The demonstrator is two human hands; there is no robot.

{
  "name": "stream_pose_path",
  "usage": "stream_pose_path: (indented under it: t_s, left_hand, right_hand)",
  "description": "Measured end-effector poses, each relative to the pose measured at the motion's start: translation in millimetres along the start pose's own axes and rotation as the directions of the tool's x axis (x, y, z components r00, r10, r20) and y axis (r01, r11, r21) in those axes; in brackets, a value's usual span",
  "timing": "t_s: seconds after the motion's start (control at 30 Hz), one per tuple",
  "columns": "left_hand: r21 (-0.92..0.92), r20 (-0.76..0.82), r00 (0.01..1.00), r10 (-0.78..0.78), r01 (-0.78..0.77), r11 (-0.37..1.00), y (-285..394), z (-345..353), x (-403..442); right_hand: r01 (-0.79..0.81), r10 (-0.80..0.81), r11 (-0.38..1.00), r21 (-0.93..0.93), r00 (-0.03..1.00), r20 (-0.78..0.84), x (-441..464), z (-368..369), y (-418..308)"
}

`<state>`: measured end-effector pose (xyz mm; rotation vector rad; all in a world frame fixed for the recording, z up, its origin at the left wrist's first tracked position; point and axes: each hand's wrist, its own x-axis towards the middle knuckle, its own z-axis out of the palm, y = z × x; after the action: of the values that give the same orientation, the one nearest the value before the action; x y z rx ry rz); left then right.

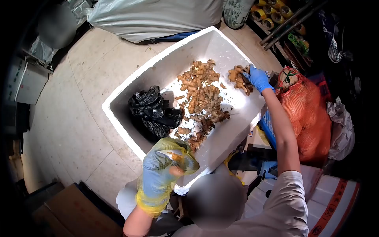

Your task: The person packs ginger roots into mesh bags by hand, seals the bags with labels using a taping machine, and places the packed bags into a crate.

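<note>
My right hand (258, 79), in a blue glove, grips a knobbly piece of ginger (239, 79) by the right wall of a white foam box (128, 81). More ginger (201, 93) lies loose along the middle of the box floor, with small bits scattered around it. A yellow mesh bag (156, 203) covers my left hand (156, 168), which is closed over the near edge of the box. Something orange-brown shows through the mesh near the fingers, too unclear to name. A crumpled black plastic bag (152, 108) lies in the left part of the box.
An orange net sack (306, 114) stands right of the box, with crumpled white wrapping (341, 130) beyond it. A grey-white covered bulk (158, 15) borders the far side. Cardboard (79, 211) sits at lower left, a taped white box (331, 205) at lower right.
</note>
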<state>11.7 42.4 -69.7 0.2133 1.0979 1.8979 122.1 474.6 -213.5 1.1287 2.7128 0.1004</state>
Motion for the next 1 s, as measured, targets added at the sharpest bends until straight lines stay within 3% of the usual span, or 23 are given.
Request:
stream_pose_path:
  t_s: [0.03, 0.1, 0.13, 0.23, 0.37, 0.43, 0.5, 0.53, 0.63, 0.7, 0.77, 0.83, 0.87, 1.0]
  left_hand:
    - [0.086, 0.014, 1.0, -0.001, 0.0, 0.996, -2, -1, 0]
    - [0.069, 0.022, 0.999, 0.031, -0.032, 0.997, -3, -1, 0]
    - [0.069, 0.01, 1.0, 0.013, -0.014, 0.998, -3, -2, -1]
    - [0.024, 0.03, 0.999, -0.023, 0.023, 0.999, -4, -1, 2]
    - [0.025, 0.1, 0.994, -0.045, 0.043, 0.999, -14, -5, 4]
    - [-0.006, 0.079, 0.992, -0.096, 0.096, 0.995, -9, 3, 4]
    - [0.046, 0.177, 0.984, -0.003, -0.006, 0.999, -8, 3, 10]
    - [0.06, 0.203, 0.978, -0.049, 0.037, 0.998, -8, -3, 10]
    - [-0.065, 0.257, 0.963, -0.078, 0.098, 0.993, 4, -3, 9]
    - [-0.071, 0.25, 0.968, 0.009, 0.009, 0.997, 2, 0, 11]
    - [-0.182, 0.287, 0.958, -0.022, 0.077, 0.98, 8, 4, 10]
    - [-0.236, 0.328, 0.945, 0.009, 0.073, 0.969, 4, 3, 12]
    - [-0.267, 0.324, 0.945, 0.049, 0.042, 0.963, 1, 2, 14]
    - [-0.279, 0.357, 0.925, 0.127, -0.024, 0.96, -2, 2, 21]
  right_hand:
    - [-0.001, 0.001, 1.0, 0.004, 1.0, 0.001, -3, -1, -6]
    - [0.134, -0.137, 0.989, 0.058, 0.989, 0.053, -10, -3, -13]
    - [0.108, -0.104, 0.988, 0.11, 0.994, -0.045, -11, 2, -9]
    - [0.008, 0.006, 0.994, 0.106, 0.99, -0.14, -15, 3, -10]
    - [0.116, -0.109, 0.989, 0.091, 0.991, -0.076, -18, -14, -19]
    - [0.047, -0.035, 0.991, 0.125, 0.995, -0.096, -16, 0, -7]
    - [-0.03, 0.051, 0.994, 0.106, 0.979, -0.198, -14, 0, -5]
    - [-0.059, 0.081, 0.983, 0.172, 0.989, -0.124, -15, -6, -4]
    - [0.038, 0.028, 0.956, 0.29, 0.975, -0.222, -44, -37, -23]
    - [0.024, 0.074, 0.926, 0.376, 0.967, -0.244, -73, -72, -33]
    - [0.212, 0.16, 0.667, 0.715, 0.896, -0.415, -101, -98, -38]
    - [0.279, 0.288, 0.172, 0.945, 0.903, -0.319, -132, -133, -51]
    - [0.34, 0.301, -0.102, 0.935, 0.906, -0.297, -149, -156, -63]
    - [0.357, 0.274, -0.109, 0.928, 0.908, -0.317, -208, -229, -83]
